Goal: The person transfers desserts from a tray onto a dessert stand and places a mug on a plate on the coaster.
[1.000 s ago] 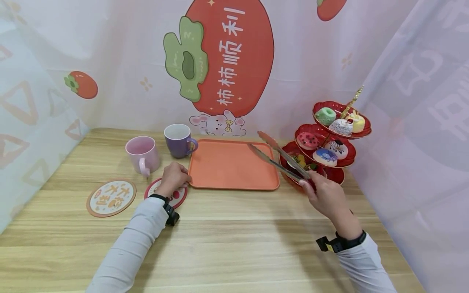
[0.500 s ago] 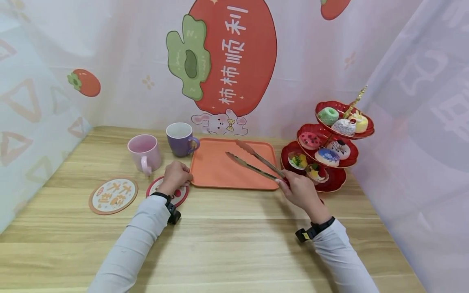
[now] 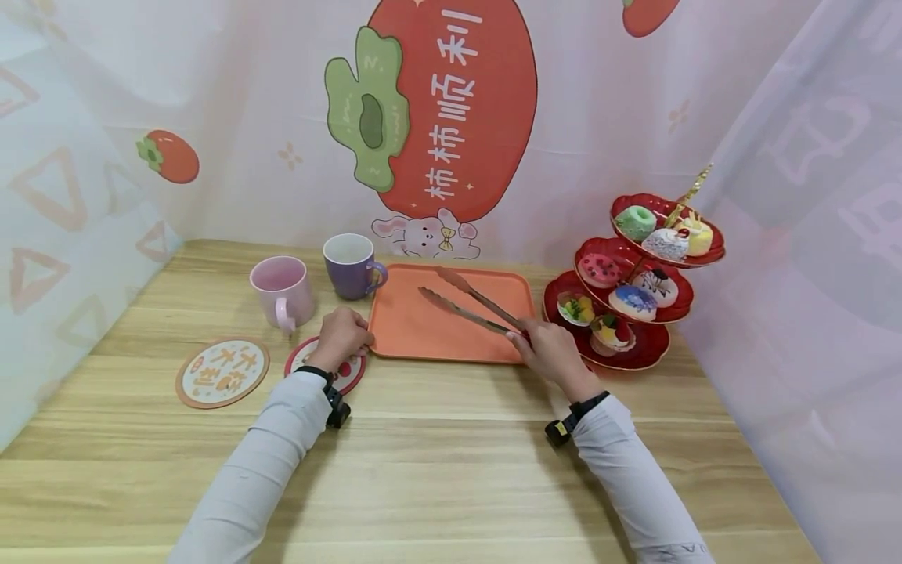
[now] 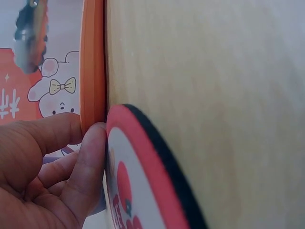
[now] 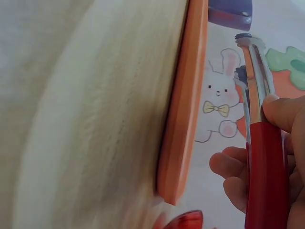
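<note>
The left hand [image 3: 343, 339] pinches the near left corner of an orange tray [image 3: 451, 348] between thumb and finger, as the left wrist view shows close up. Beneath that hand lies a red-rimmed round coaster [image 3: 350, 377]. Metal tongs [image 3: 468, 312] with red handles are in the right hand [image 3: 557, 352], their arms spread and the tips over the tray with nothing between them. In the right wrist view the thumb lies along the tongs [image 5: 257, 81] and the fingers curl round the red grip.
A three-tier red stand [image 3: 637, 362] holding several small cakes is right of the tray. Behind the left hand are a pink mug [image 3: 283, 291] and a purple mug [image 3: 350, 268]. An orange-rimmed coaster [image 3: 222, 373] lies at left. A printed curtain [image 3: 585, 102] backs the table.
The right hand has moved left with the tongs, from in front of the cake stand to over the tray. The left hand stays at the tray's corner.
</note>
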A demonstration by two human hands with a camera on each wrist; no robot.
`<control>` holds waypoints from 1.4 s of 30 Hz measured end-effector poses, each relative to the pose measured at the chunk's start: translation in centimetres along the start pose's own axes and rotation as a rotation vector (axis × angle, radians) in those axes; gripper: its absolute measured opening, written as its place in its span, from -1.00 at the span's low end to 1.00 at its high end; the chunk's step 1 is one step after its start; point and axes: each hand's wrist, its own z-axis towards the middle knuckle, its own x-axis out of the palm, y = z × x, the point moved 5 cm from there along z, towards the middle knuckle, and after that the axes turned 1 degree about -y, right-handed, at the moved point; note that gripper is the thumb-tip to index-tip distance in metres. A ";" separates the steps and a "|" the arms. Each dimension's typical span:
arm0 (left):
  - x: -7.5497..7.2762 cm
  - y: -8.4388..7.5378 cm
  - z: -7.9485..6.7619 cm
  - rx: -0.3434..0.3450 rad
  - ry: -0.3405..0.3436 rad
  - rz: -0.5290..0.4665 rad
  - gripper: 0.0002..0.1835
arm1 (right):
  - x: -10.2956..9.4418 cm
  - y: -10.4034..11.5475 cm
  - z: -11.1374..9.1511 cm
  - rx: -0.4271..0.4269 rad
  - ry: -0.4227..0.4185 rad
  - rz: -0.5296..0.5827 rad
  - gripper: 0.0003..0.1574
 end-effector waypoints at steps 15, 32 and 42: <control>0.1 0.0 0.2 0.024 -0.003 0.015 -0.87 | 2.9 -0.8 2.4 0.098 0.187 0.021 -0.76; 0.2 0.3 0.0 0.026 -0.006 0.011 -0.87 | 3.5 -1.1 1.5 0.083 0.266 -0.010 -0.72; 0.1 0.2 0.1 0.030 -0.012 0.009 -0.88 | 3.3 -1.2 1.6 0.096 0.265 -0.027 -0.71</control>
